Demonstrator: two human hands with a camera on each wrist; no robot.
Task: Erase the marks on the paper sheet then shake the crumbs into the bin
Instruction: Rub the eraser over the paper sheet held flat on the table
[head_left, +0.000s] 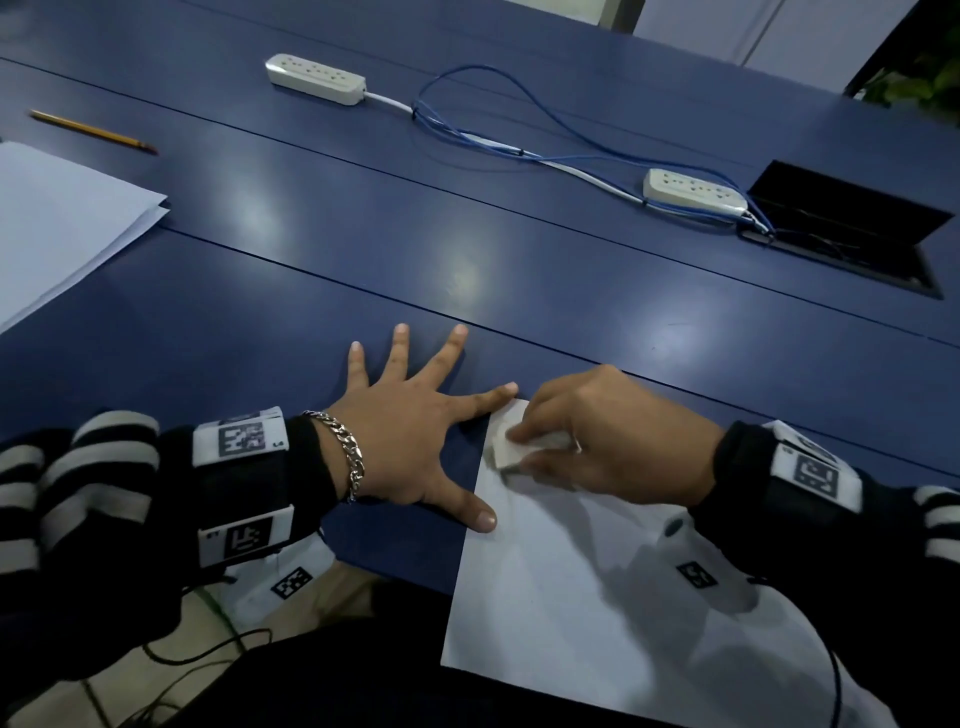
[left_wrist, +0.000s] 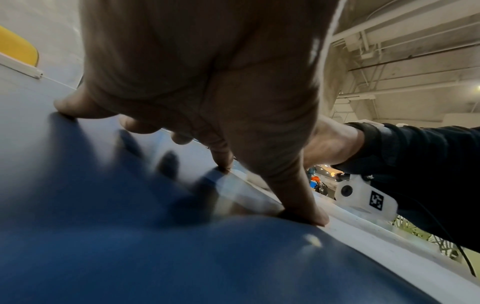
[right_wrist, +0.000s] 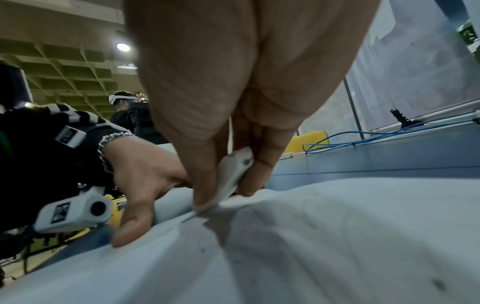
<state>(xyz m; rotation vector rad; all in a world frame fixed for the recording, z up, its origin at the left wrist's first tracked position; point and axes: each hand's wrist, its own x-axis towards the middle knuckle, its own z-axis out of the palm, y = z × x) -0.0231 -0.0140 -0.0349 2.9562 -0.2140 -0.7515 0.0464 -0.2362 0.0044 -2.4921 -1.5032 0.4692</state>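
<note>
head view, right hand (head_left: 613, 441) fingers pinching eraser (head_left: 511, 447) on paper sheet (head_left: 597, 613), left hand (head_left: 410, 441) splayed flat, pencil (head_left: 93, 131), power strips (head_left: 315, 79) beyond

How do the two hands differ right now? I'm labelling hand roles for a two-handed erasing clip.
The left hand lies flat with fingers spread; the right hand is curled. The left hand holds nothing, its thumb and index tip pressing the edge of the sheet; the right hand pinches the eraser against the sheet's far corner. The left hand rests mostly on the table; the right hand is over the sheet. Both wear wrist cameras.
</note>
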